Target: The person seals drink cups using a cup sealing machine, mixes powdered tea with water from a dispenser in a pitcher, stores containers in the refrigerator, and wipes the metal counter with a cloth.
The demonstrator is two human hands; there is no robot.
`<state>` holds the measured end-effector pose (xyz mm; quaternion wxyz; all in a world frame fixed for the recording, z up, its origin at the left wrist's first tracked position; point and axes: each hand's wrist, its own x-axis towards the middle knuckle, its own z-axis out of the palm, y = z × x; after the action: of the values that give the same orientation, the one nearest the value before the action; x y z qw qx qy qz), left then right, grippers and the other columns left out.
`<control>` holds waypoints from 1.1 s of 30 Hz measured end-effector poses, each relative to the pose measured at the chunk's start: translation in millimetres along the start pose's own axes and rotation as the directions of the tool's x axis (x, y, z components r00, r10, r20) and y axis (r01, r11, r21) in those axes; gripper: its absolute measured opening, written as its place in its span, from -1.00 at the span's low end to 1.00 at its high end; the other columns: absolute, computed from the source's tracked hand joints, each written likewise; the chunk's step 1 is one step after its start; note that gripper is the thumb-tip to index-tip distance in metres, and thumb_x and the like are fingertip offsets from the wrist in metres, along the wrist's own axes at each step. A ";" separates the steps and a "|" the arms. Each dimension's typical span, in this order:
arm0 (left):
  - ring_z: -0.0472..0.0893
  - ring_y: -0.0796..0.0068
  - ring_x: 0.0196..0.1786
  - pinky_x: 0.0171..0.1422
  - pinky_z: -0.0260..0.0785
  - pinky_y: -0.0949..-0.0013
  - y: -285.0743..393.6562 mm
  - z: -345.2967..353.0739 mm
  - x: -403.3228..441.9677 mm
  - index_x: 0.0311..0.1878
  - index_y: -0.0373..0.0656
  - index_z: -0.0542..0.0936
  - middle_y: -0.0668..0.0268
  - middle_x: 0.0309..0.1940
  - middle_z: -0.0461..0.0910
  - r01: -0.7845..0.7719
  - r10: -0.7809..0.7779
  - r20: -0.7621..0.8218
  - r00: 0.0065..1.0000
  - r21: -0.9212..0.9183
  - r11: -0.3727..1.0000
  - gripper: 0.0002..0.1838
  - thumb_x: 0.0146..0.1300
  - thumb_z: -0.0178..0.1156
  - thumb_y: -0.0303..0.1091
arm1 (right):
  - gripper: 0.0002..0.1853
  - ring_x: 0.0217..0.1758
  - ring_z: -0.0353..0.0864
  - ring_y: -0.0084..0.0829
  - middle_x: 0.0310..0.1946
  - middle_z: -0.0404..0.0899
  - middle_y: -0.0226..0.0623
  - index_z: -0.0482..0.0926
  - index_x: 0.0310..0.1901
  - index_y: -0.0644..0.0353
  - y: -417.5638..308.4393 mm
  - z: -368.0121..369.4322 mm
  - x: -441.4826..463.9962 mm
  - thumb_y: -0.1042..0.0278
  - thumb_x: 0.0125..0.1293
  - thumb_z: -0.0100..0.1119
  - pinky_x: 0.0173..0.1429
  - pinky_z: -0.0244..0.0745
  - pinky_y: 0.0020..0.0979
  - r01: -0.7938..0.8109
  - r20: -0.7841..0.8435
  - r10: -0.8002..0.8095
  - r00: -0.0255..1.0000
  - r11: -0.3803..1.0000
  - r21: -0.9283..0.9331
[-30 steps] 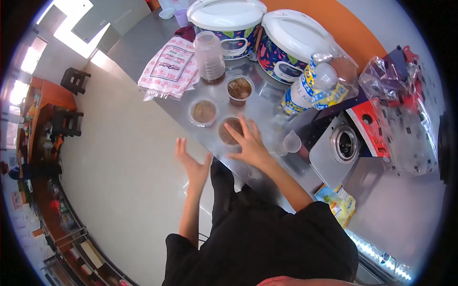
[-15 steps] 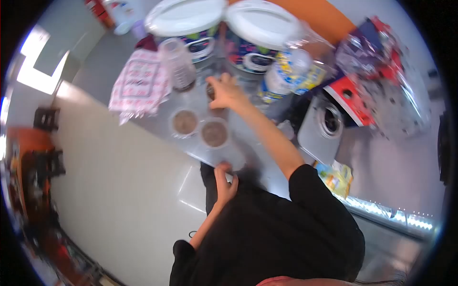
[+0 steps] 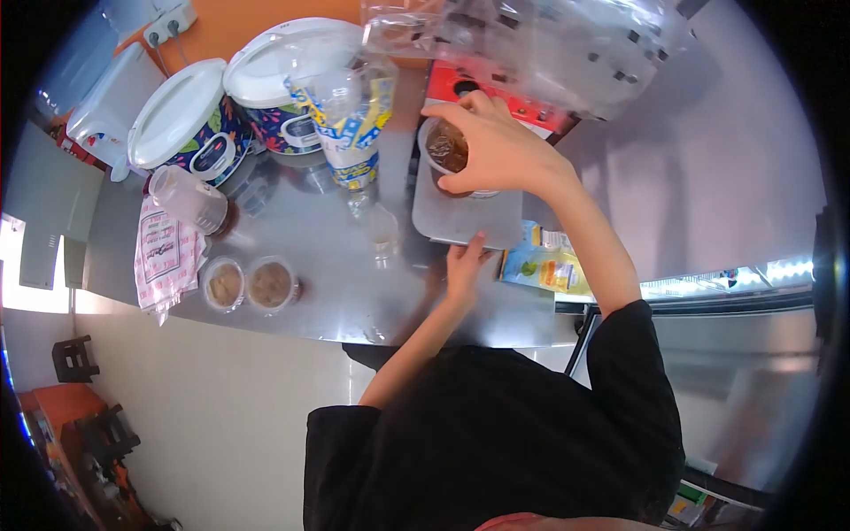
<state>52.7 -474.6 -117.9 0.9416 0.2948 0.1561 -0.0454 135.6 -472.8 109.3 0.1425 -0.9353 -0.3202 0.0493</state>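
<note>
At the front edge of a grey metal plate [image 3: 496,221], on the body side, the left hand [image 3: 467,270] touches with fingers slightly parted; I cannot tell whether they pinch it. Just beyond, above the plate, the right hand [image 3: 500,146] curls thumb and fingers around a clear plastic cup [image 3: 447,149] of brown iced drink. The cup lies left of the right palm, mouth up, long axis roughly upright; the left hand is farther from it. Whether its base sits in the plate is hidden.

Well to the left on the steel counter [image 3: 354,305], two filled cups [image 3: 270,283] stand side by side. Farther back are a printed pink-and-white bag [image 3: 168,252], a translucent measuring jug [image 3: 190,199] and two floral insulated casseroles [image 3: 283,66]; behind them rises an orange wall [image 3: 235,44]. Dark stools [image 3: 75,358] stand on the pale floor [image 3: 204,407].
</note>
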 end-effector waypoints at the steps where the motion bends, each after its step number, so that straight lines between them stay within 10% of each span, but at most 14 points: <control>1: 0.46 0.40 -0.08 0.00 0.32 0.34 -2.3 -3.8 3.4 -0.01 -0.20 0.31 0.25 -0.11 0.42 -0.031 0.032 -0.021 0.999 0.026 0.999 -0.64 0.14 0.11 -0.35 | -0.22 0.09 0.20 -0.10 -0.02 0.24 -0.08 0.25 0.13 -0.04 15.8 7.6 -3.6 0.19 -0.29 0.27 0.12 0.23 -0.23 0.000 -0.098 -0.002 0.995 1.000 -0.029; 10: 0.48 0.48 -0.24 -0.11 0.36 0.35 2.2 -8.4 1.9 -0.03 -0.21 0.33 0.28 -0.21 0.47 -0.081 0.087 -0.028 0.996 0.161 0.984 -0.64 0.15 0.11 -0.31 | -0.16 0.04 0.22 0.02 0.00 0.23 -0.03 0.25 0.13 -0.01 97.1 61.8 -4.4 0.09 -0.31 0.37 0.14 0.22 -0.18 -0.032 -0.314 0.005 0.949 0.996 -0.078; 22: 0.44 0.33 -0.01 0.09 0.33 0.26 -8.5 -22.5 1.2 0.19 -0.18 0.04 0.17 0.04 0.30 -0.161 0.117 0.166 0.979 0.282 0.946 -0.53 0.27 -0.08 -0.34 | -0.16 0.22 0.06 -0.05 0.16 0.12 -0.07 0.24 0.17 0.03 118.8 95.1 -10.2 -0.14 -0.18 0.26 0.22 0.08 -0.20 0.036 -0.208 -0.084 0.975 0.974 -0.222; 26: 0.41 0.26 0.05 0.11 0.32 0.21 3.9 -4.5 -4.5 0.23 -0.14 -0.09 0.15 0.06 0.28 -0.041 0.005 0.154 0.988 0.230 0.972 -0.47 0.28 -0.12 -0.33 | -0.49 0.18 0.27 -0.21 0.10 0.31 -0.09 0.42 0.03 0.14 78.5 -31.4 -71.5 0.23 -0.01 0.24 0.22 0.13 -0.20 0.222 -0.130 -0.183 0.974 0.877 0.425; 30: 0.40 0.22 0.07 0.14 0.29 0.19 2.3 -3.2 8.8 0.23 -0.13 -0.13 0.12 0.08 0.25 -0.109 0.066 0.215 0.974 0.196 0.975 -0.47 0.29 -0.15 -0.34 | -0.61 -0.03 0.45 -0.26 -0.14 0.47 -0.08 0.43 -0.13 0.31 183.1 -136.4 -101.9 0.14 0.24 -0.18 0.09 0.30 -0.25 0.647 -0.803 0.180 0.569 0.505 0.572; 31: 0.40 0.21 0.07 0.15 0.29 0.19 2.2 -0.3 18.0 0.23 -0.13 -0.13 0.12 0.09 0.24 -0.136 0.091 0.224 0.970 0.193 0.972 -0.47 0.29 -0.15 -0.35 | -0.61 0.03 0.41 -0.24 -0.06 0.42 -0.07 0.39 -0.07 0.35 139.1 -157.7 -69.4 0.19 0.28 -0.24 0.18 0.23 -0.29 0.644 -0.918 0.331 0.216 0.659 0.389; 33: 0.41 0.21 0.05 0.15 0.29 0.19 1.6 9.2 37.5 0.22 -0.14 -0.12 0.12 0.08 0.24 -0.152 0.119 0.199 0.973 0.163 0.975 -0.48 0.29 -0.15 -0.35 | -0.62 0.13 0.30 -0.27 0.04 0.36 -0.16 0.33 0.03 0.28 157.3 -205.9 -17.7 0.21 0.28 -0.20 0.22 0.17 -0.30 0.523 -0.960 0.216 0.179 0.805 0.278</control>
<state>91.0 -478.3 -121.9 0.9230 0.3819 0.0414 -0.0222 251.4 -650.7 259.0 0.5822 -0.6187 -0.2243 -0.4774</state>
